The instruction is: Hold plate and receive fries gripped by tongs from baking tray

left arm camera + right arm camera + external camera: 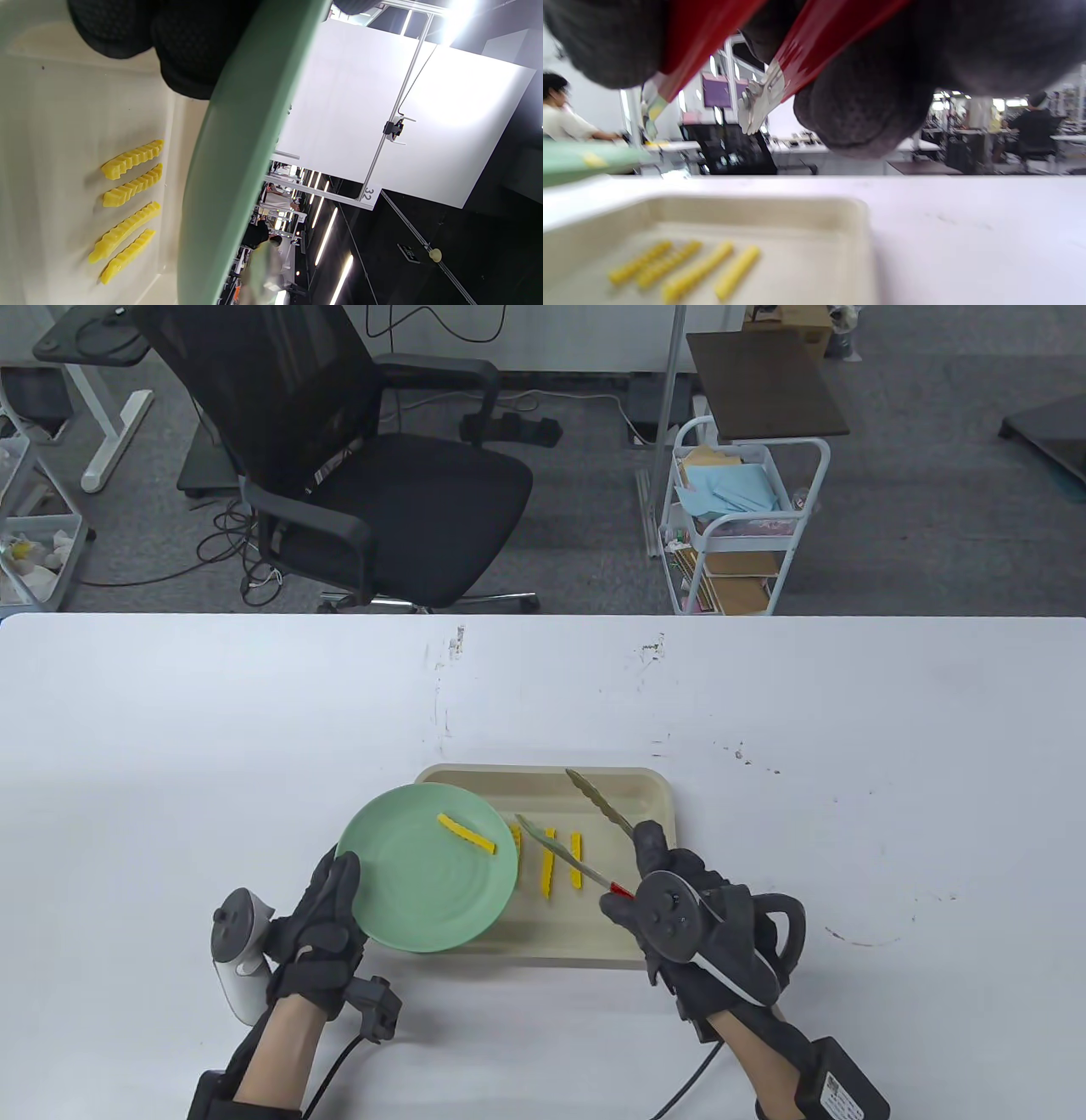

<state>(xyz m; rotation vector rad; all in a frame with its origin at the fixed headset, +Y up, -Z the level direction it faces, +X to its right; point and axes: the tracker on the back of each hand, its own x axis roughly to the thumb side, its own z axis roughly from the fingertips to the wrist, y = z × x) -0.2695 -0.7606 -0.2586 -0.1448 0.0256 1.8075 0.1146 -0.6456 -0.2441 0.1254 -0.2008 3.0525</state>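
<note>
Only "32" on frame label point(367, 194).

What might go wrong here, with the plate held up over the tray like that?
The left hand grips the green plate only at its rim, so it might tip and the fry on it could slide off. The tongs in the right hand are open and empty; the next fry could slip before reaching the plate.

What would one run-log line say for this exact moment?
left hand: holds green plate | plate: one fry | right hand: holds tongs, open, empty | baking tray: four fries
</note>
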